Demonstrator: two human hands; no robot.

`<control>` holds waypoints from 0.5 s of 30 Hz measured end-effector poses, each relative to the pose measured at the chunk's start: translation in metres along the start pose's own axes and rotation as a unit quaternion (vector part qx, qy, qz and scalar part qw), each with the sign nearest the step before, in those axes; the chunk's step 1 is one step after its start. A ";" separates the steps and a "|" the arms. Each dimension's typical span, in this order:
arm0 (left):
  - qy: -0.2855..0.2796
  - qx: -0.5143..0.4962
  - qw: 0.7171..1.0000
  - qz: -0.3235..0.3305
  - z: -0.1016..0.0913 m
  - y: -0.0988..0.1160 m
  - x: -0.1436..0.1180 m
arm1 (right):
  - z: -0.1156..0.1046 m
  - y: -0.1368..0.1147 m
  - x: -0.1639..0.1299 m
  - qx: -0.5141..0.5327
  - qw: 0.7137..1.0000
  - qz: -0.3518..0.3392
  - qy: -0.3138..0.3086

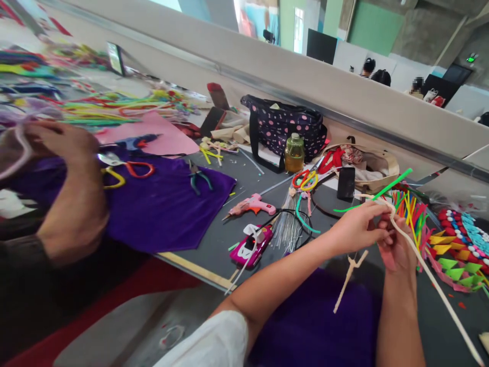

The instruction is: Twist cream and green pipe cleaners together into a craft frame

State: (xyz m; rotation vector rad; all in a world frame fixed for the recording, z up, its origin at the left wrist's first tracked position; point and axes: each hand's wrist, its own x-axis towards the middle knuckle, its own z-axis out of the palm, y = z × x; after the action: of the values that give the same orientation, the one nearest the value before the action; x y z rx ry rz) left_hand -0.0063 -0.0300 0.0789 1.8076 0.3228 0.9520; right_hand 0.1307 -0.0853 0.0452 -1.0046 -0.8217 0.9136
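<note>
We have both hands up at the right: the left hand pinches a cream pipe cleaner where it crosses a green pipe cleaner, and the right hand closes on the same spot (fingers touching). Far left, the pink glue gun lies on the grey table. Further left, a co-worker's hand hovers over purple cloth.

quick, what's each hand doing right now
Left hand: closed, pinching the cream pipe cleaner with the green pipe cleaner.
Right hand: closed on the same cream pipe cleaner.
</note>
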 end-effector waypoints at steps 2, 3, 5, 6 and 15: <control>-0.004 0.080 0.997 0.024 -0.004 0.012 0.004 | 0.001 -0.021 0.004 -0.007 1.000 0.001 -0.027; 0.000 0.105 0.994 0.031 -0.006 0.017 0.004 | 0.002 -0.029 0.005 -0.009 0.999 0.006 -0.037; 0.053 0.138 0.988 0.048 -0.007 0.025 -0.001 | 0.003 -0.043 0.006 0.002 0.999 -0.016 -0.045; 0.099 0.145 0.983 0.059 -0.006 0.027 -0.005 | 0.003 -0.047 0.007 0.015 0.998 -0.038 -0.049; 0.092 -0.061 0.991 -0.074 0.029 -0.020 -0.054 | -0.001 -0.024 0.014 0.156 0.974 -0.142 -0.087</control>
State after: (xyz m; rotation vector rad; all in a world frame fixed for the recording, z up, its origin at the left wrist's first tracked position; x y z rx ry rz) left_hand -0.0160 -0.0734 0.0314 1.5664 0.4972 1.0130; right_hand 0.1433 -0.0792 0.0696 -0.5230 -0.9072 0.8581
